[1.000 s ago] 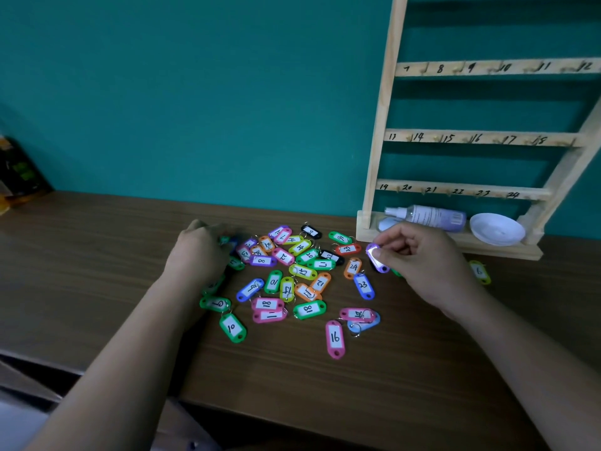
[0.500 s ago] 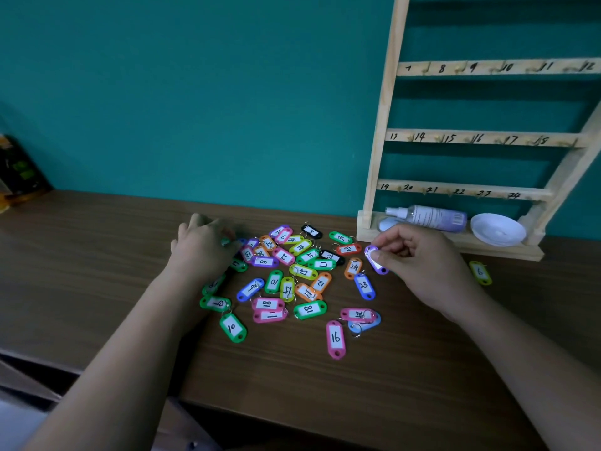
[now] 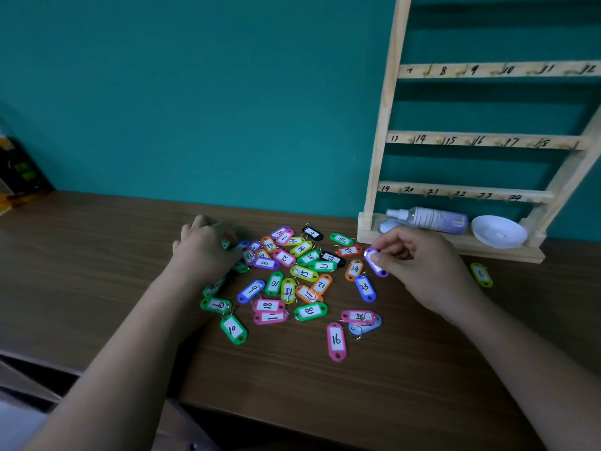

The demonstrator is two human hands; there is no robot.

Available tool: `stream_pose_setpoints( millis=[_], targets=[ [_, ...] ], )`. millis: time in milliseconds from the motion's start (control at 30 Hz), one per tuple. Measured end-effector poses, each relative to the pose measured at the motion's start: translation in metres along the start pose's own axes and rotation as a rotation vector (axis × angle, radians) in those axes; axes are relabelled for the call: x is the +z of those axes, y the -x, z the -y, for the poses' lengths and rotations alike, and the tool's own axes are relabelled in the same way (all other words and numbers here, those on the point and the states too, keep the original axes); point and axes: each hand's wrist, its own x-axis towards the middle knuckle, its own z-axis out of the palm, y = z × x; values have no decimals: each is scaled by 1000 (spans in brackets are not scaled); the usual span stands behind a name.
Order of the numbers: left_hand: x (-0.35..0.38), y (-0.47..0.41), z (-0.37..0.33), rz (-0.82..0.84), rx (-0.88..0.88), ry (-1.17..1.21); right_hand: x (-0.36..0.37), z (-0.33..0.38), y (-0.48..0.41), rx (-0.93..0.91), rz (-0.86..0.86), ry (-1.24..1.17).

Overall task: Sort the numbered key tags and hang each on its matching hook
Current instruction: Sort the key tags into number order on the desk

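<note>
A heap of coloured numbered key tags (image 3: pixel 292 278) lies on the brown table (image 3: pixel 97 271). My right hand (image 3: pixel 422 268) pinches a purple tag (image 3: pixel 376 263) at the heap's right edge, just in front of the rack's base. My left hand (image 3: pixel 205 249) rests on the heap's left edge, fingers curled over some tags; whether it grips one is hidden. The wooden hook rack (image 3: pixel 481 139) stands against the wall at the right, its rails numbered 7 to 24, hooks bare. A pink tag marked 16 (image 3: pixel 336 341) lies nearest me. A yellow-green tag (image 3: pixel 481 275) lies apart, right of my right hand.
On the rack's bottom shelf lie a spray bottle (image 3: pixel 429 219) and a white dish (image 3: pixel 499 231). A teal wall rises behind the table. Dark boxes (image 3: pixel 19 170) stand at the far left. The table's front edge runs close below my forearms.
My right hand has lifted the purple tag slightly and turned it. My left hand has shifted a little over the left edge of the heap.
</note>
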Motion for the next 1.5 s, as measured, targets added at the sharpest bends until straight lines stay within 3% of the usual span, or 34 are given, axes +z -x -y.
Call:
stream_pose_setpoints(
  millis=[333,533,600,800,1000,1500],
  targets=[
    [-7,5,-11,25,-80,26,1,1,0,19,-2,-10],
    [-16,15,-13,-276,27,340,-2,-1,-2,26,-6,-122],
    [-17,17,-18,-288,86,409,-4,-2,-3,37,-20,-158],
    [-13,19,-19,-200,111,381,-6,-3,-3,57,-17,-195],
    [-11,25,-31,83,81,155,-6,-2,-2,46,-17,-128],
    [-19,43,-42,222,-34,27,-3,-2,-2,47,-11,-114]
  ],
)
